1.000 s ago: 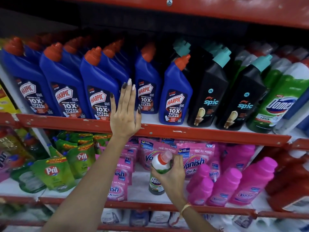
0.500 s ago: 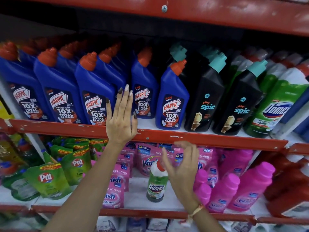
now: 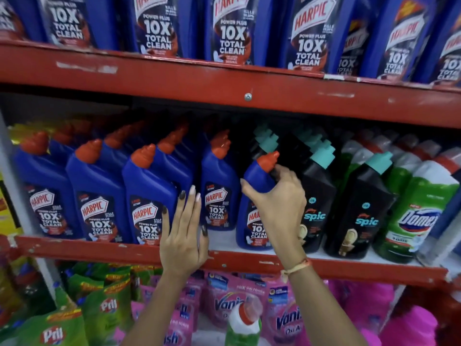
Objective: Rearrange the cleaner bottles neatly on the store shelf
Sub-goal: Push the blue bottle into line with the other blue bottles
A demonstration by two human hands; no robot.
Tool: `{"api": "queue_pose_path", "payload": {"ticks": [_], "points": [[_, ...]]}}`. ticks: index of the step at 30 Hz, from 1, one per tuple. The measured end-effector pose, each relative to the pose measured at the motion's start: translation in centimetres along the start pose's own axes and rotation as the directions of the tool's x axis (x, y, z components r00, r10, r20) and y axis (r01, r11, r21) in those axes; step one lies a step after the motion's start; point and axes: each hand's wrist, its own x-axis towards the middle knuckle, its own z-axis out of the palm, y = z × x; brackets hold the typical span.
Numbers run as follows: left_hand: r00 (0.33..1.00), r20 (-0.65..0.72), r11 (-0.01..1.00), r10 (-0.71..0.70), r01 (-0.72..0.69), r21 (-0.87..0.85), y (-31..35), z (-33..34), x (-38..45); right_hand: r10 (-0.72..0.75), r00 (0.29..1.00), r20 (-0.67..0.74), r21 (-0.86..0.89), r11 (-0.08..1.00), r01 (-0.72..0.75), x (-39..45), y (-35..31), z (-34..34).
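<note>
The right hand (image 3: 277,211) has its grip closed around the neck of a blue, orange-capped plastic Harpic "10X Total Clean" bottle (image 3: 254,203) on the red metal shelf (image 3: 99,250), beside black Spic bottles (image 3: 316,206), while the left hand (image 3: 183,236) lies flat, holding nothing, on the shelf edge

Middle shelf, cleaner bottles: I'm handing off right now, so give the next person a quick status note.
Right hand: closed around the neck of the front blue Harpic bottle, which stands beside the black Spic bottles.
Left hand: open, flat against the neighbouring Harpic bottle and the red shelf edge.
Done: left Harpic rows stand upright.
Left: probably slide the gripped bottle into the gap with the other Harpics; a small Domex bottle sits among pink Vanish packs below.
</note>
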Motion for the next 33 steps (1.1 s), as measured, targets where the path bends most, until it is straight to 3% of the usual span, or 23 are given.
{"api": "queue_pose_path", "payload": {"ticks": [6, 15, 22, 27, 33], "points": [[0.999, -0.022, 1.0, -0.03, 0.03, -0.006, -0.1, 0.3, -0.2, -0.006, 0.993, -0.121, -0.006, 1.0, 0.005, -0.1, -0.2, 0.7], [0.996, -0.064, 0.997, -0.056, 0.052, -0.051, -0.3, 0.5, -0.3, -0.167, 0.973, -0.162, 0.048, 0.983, 0.177, -1.3, -4.7, 3.7], [0.996, -0.051, 0.996, -0.068, 0.064, -0.062, -0.3, 0.4, -0.1, -0.172, 0.968, -0.183, 0.033, 0.983, 0.181, -2.2, -4.4, 5.2], [0.997, -0.036, 0.996, -0.065, 0.063, -0.065, -0.3, 0.3, -0.2, -0.232, 0.956, -0.179, 0.024, 0.97, 0.241, -2.7, -4.2, 5.7], [0.998, -0.023, 0.997, -0.056, 0.054, -0.063, -0.3, 0.1, -0.1, -0.303, 0.951, -0.062, 0.108, 0.945, 0.309, -3.3, -3.3, 4.7]]}}
